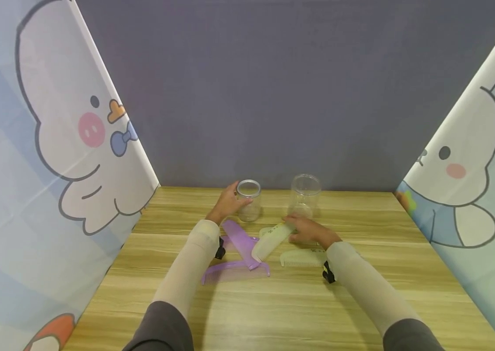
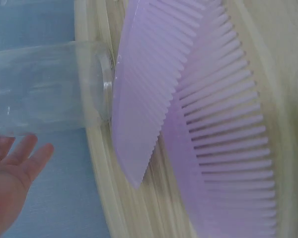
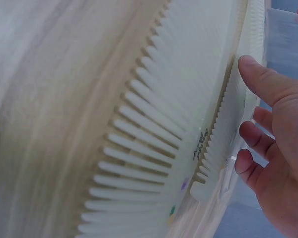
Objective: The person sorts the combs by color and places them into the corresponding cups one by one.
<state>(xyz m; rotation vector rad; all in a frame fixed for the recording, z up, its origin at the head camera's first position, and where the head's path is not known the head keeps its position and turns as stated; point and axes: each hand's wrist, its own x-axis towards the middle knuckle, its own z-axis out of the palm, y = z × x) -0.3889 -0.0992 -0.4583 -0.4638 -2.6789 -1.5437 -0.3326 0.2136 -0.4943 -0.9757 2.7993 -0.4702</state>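
Note:
My left hand grips a clear round jar near its rim, thumb across the front. In the left wrist view some fingers show at the jar's side; the thumb is out of sight. Between the thumb and fingers of my right hand is the upper end of a pale green comb, slanting down to the left. Two more pale green combs lie close by, one nearer me and one partly covered behind. Left of them, a purple comb lies diagonally across other purple combs.
A second, larger clear jar stands beyond my right hand. A dark grey wall closes the back of the wooden table. Printed cartoon sheets hang at the left and right.

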